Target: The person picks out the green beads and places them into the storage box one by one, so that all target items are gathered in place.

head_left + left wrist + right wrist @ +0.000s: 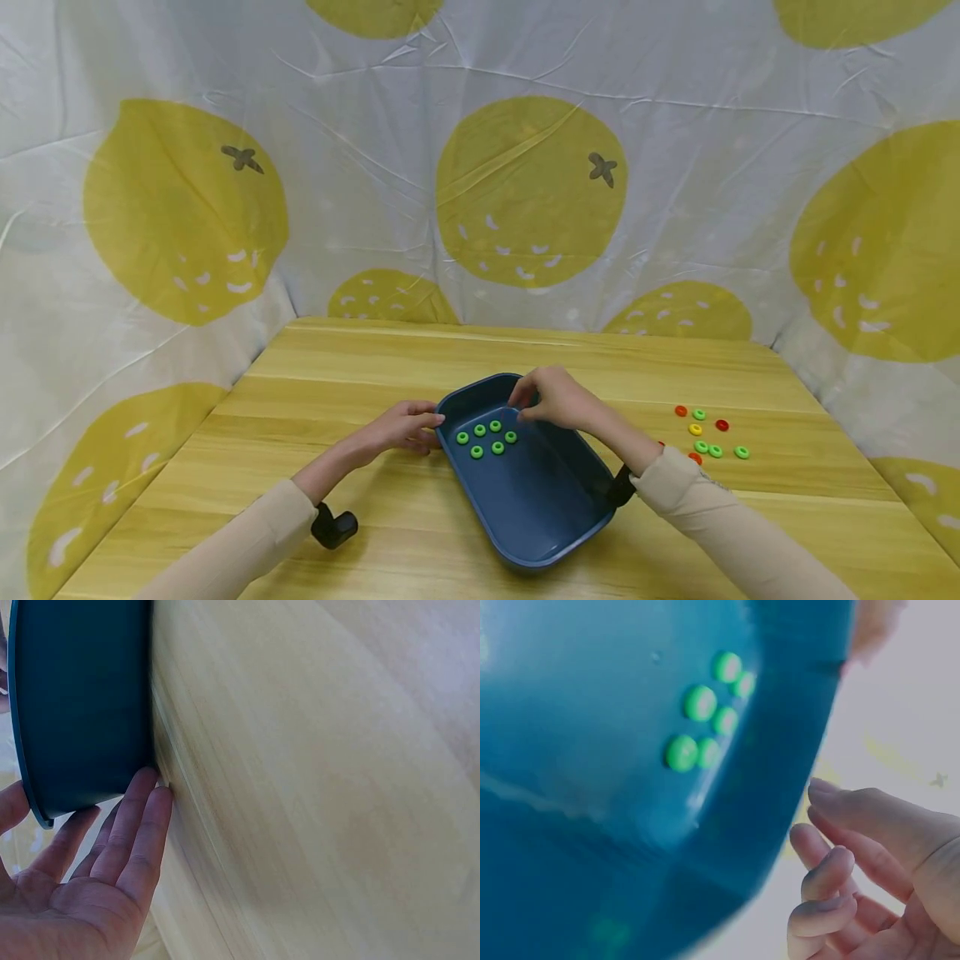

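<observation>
A dark blue rectangular tray (532, 508) stands on the table at an angle. Inside, near its far left end, lie several small green rings (480, 431) in loose rows. My left hand (395, 428) holds the tray's left far corner, thumb at the rim and fingers against the outer wall in the left wrist view. Over the tray's far right part hovers my right hand (557, 398), its fingers loosely curled with a gap between thumb and forefinger. No ring shows between those fingertips in the right wrist view.
Right of the tray, several loose red, green and yellow rings (696, 430) lie scattered on the wooden table (360, 350); my right forearm partly covers that group. A lemon-patterned cloth (360, 167) hangs behind the table and along both sides.
</observation>
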`<state>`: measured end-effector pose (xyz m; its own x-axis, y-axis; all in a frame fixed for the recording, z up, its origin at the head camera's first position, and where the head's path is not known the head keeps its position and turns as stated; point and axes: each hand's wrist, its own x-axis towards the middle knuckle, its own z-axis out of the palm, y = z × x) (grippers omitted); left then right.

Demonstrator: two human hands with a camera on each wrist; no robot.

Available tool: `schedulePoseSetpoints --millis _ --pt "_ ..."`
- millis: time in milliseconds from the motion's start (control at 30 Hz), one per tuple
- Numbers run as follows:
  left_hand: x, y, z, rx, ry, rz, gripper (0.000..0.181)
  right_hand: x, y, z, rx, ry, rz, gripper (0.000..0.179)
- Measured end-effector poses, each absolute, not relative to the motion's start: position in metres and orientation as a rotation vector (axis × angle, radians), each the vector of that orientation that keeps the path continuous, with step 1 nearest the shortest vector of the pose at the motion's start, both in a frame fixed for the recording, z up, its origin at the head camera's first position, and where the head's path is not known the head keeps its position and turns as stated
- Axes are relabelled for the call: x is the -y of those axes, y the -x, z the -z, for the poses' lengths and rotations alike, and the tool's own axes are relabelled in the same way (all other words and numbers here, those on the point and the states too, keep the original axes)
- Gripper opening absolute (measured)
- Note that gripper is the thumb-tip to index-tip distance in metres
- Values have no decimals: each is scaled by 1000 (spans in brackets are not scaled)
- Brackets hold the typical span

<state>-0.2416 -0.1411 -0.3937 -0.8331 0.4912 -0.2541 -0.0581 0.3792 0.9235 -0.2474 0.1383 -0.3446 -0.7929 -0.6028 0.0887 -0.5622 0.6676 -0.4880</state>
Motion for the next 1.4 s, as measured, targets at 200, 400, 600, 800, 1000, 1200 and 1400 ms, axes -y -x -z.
schedulePoseSetpoints --millis 200,400,600,800,1000,1200,1400 --pt "141 242 396 -2128 -371 -1485 52 -161 251 334 -2793 935 908 17" --pt "140 241 397 -2134 -366 -1481 52 -186 250 331 -2779 852 1049 18" --pt "139 240 395 -2140 -364 -1471 53 -216 245 333 -2723 708 1183 23" --pt "139 240 395 -2133 -378 -1474 52 -247 237 335 -2685 506 1265 31" --pt "140 240 395 -2138 -369 -1473 53 -282 227 340 -2735 403 1263 35" --pt "143 241 394 -2148 -368 -1473 52 -317 213 351 -2777 318 1295 35" --pt "142 242 395 -2145 -365 -1476 55 -354 202 368 -2766 199 1302 41"
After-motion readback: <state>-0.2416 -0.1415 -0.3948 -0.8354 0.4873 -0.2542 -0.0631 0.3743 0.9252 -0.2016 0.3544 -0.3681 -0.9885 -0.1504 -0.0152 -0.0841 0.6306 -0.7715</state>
